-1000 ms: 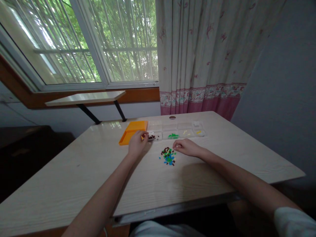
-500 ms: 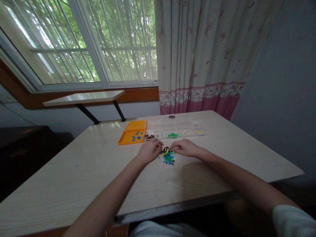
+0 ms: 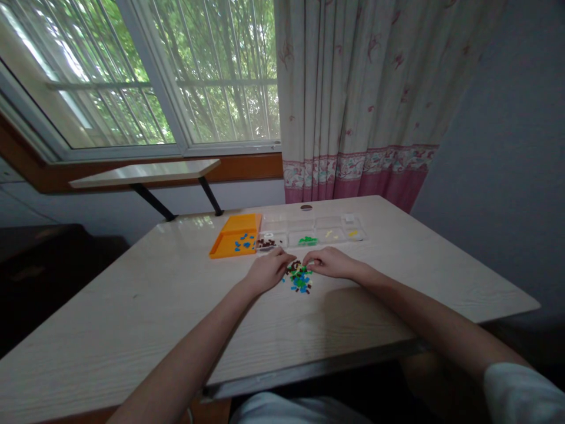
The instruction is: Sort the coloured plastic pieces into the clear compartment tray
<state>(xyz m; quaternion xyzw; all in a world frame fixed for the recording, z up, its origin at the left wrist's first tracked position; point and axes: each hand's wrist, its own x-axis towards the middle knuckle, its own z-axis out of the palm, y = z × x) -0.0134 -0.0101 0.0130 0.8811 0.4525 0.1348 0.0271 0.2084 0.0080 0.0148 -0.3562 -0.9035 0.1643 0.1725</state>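
Observation:
A mixed pile of small blue, green, brown and pale pieces (image 3: 301, 281) lies on the table between my hands. My left hand (image 3: 268, 270) is at the pile's left edge, fingers bent together near the brown pieces; anything in them is too small to make out. At the upper right edge, my right hand (image 3: 329, 262) has its fingertips pinched at the pile, and what they grip is hidden. Just beyond stand an open orange box (image 3: 216, 252) with blue pieces and clear boxes (image 3: 288, 240) holding brown, green, pale and yellow pieces separately.
The pale wooden table (image 3: 168, 306) reaches to the window wall. A small raised shelf (image 3: 145, 171) on black legs stands at the back left. Behind the table hang a patterned curtain (image 3: 353, 106) and a barred window (image 3: 220, 76). A round dark spot (image 3: 306, 207) is near the back edge.
My left fingertips have shifted slightly right, over the top of the pile. My right hand stays nearly in place, its fingers a little more curled. The view has tilted slightly.

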